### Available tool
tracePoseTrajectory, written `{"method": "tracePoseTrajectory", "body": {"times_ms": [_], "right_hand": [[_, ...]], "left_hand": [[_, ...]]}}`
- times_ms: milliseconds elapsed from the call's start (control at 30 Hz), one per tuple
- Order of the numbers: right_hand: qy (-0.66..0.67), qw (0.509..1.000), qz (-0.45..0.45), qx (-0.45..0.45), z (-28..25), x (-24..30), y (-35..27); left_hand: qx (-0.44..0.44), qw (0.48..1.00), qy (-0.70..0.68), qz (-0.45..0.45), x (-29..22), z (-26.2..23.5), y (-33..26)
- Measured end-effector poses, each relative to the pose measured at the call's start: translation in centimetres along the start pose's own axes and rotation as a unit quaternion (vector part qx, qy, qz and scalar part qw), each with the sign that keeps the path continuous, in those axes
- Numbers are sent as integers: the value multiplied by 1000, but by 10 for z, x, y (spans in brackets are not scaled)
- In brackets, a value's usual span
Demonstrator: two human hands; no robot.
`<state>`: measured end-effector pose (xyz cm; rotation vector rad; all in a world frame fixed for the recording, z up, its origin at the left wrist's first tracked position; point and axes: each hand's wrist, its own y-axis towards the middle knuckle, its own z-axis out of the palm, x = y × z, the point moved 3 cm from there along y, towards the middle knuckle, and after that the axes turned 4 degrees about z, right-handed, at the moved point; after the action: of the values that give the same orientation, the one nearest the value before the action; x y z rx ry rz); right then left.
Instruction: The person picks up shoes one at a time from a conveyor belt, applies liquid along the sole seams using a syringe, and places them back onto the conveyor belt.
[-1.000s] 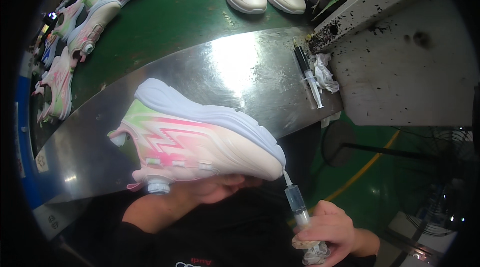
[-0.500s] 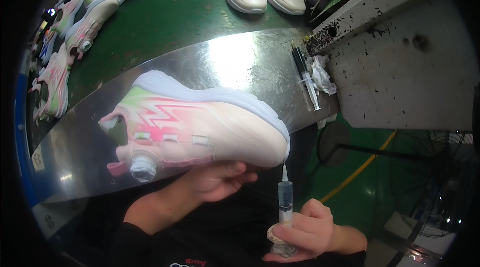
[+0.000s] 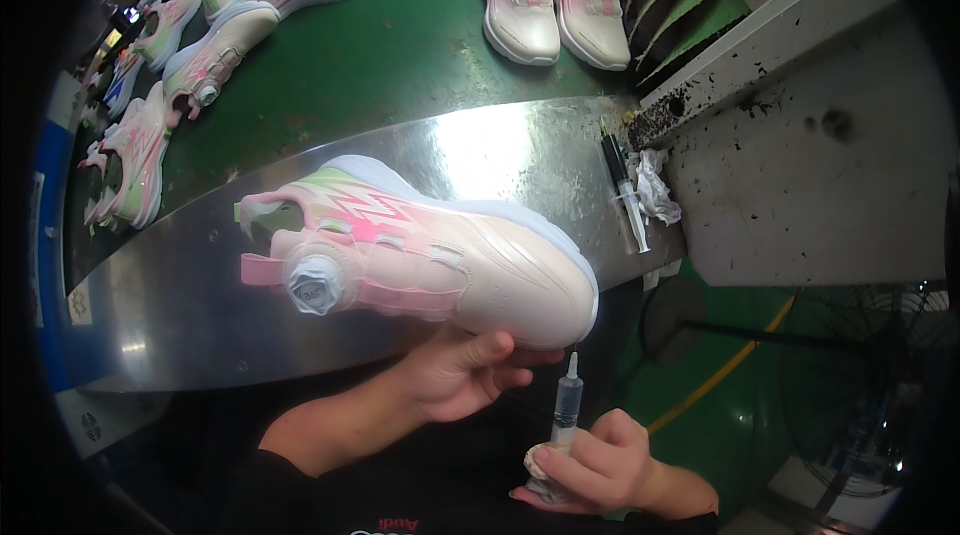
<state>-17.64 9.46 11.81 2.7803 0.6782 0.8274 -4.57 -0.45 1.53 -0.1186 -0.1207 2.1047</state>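
A pink, cream and green sneaker (image 3: pixel 500 285) with a white sole and a white dial (image 3: pixel 315 285) lies on its side in the air, toe to the right. My left hand (image 3: pixel 460 375) grips it from below near the toe, its fingers partly hidden underneath. In my right hand (image 3: pixel 600 465) is an upright syringe (image 3: pixel 568 400) with clear liquid inside. Its fine tip points up at the sole edge of the toe; whether it touches cannot be made out. A crumpled whitish wad (image 3: pixel 543 470) sits around the syringe's lower end, under my fingers.
A shiny metal plate (image 3: pixel 400 155) borders the green work surface (image 3: pixel 400 55). On it lie a second syringe (image 3: pixel 625 195) with a dark section and crumpled white tissue (image 3: pixel 655 185). More sneakers (image 3: pixel 525 15) stand behind and at the left. A grey machine panel (image 3: pixel 800 165) rises at right.
The sneaker has rolled so its dial and strap side face up more. The syringe has tilted slightly and stays under the toe. The whole view has shifted, with the background lower and further right.
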Motion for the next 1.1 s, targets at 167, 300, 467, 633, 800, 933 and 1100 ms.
{"method": "tracePoseTrajectory", "body": {"times_ms": [167, 300, 467, 633, 800, 933, 1100], "right_hand": [[-22, 999, -24, -11, 6, -2, 3], [2, 999, -42, -26, 11, 3, 5], [-58, 994, -57, -74, -14, -10, 7], [-35, 991, 11, -125, 29, -91, 21], [1, 986, 42, -160, 52, -128, 64], [32, 981, 77, -177, 64, -146, 75], [62, 972, 107, -199, 72, -143, 74]], "left_hand": [[7, 1000, 7, 8, -3, 1, 2], [-30, 998, 26, 38, -13, -1, -12], [65, 997, 16, -46, -1, -21, -10], [-79, 996, 22, 37, -6, -43, -110], [-197, 969, 109, 97, -46, -22, -151], [-179, 930, 282, 153, -93, -13, -91], [-106, 919, 312, 217, -172, -9, 52]]}}
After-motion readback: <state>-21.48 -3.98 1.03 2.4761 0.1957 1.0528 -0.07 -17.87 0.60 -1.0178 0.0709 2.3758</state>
